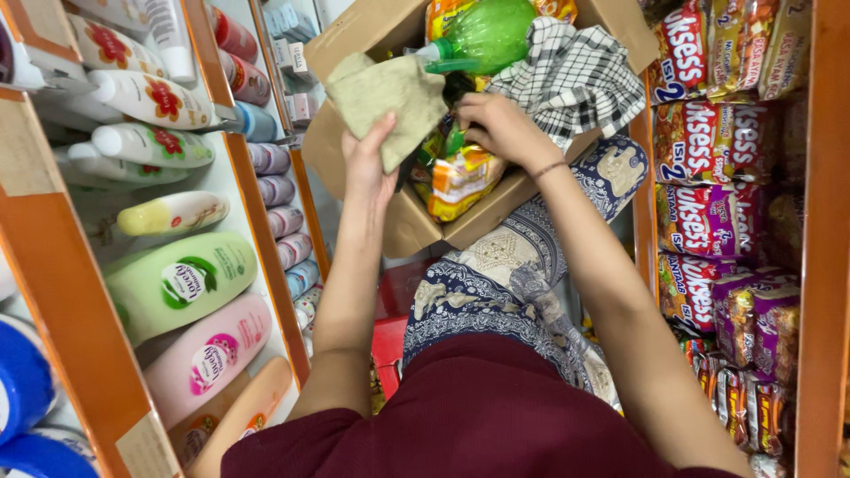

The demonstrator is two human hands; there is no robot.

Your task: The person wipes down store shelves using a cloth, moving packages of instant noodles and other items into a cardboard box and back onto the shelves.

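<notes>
Two hands work in one cardboard box [403,226] resting on your lap: your left hand [367,164] grips one khaki cloth [390,102] at the box's left edge, and your right hand [500,128] closes on the yellow snack packets [460,177] inside. One green bottle [482,35] lies loose on top; tilting the box could roll it out.

The cardboard box [416,226] runs off the top edge, the right hand's [500,128] fingertips are buried among its packets, and the green bottle [482,35] is cropped.
</notes>
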